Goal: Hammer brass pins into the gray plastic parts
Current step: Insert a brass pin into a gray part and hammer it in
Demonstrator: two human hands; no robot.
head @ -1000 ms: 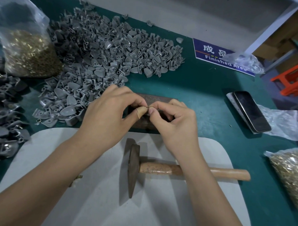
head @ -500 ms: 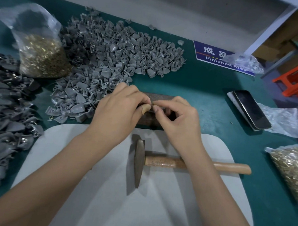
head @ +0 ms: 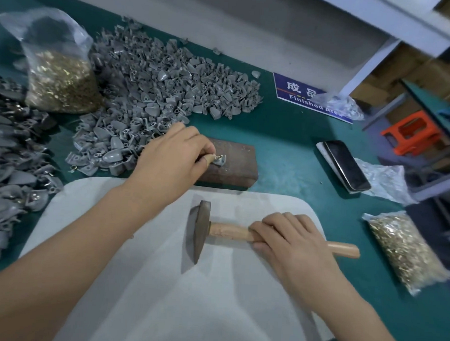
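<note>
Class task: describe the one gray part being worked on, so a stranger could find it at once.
Find the brown block on the green table. On its top, the left hand pinches one gray part. Unlike the heaped parts behind, it sits alone with a brass pin.

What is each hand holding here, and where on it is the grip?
Right hand grips the hammer mid-handle; left hand pinches the gray part by its edge on the block.

The left hand (head: 172, 160) covers most of the small gray part (head: 220, 160) it pinches on the brown block (head: 232, 161), and the brass pin (head: 217, 157) there is too small to make out. The right hand (head: 290, 240) hides the middle of the hammer (head: 200, 231) handle. The dark parts (head: 5, 160) run off the left edge, and the blue sign (head: 299, 93) is partly covered by clear plastic.
</note>
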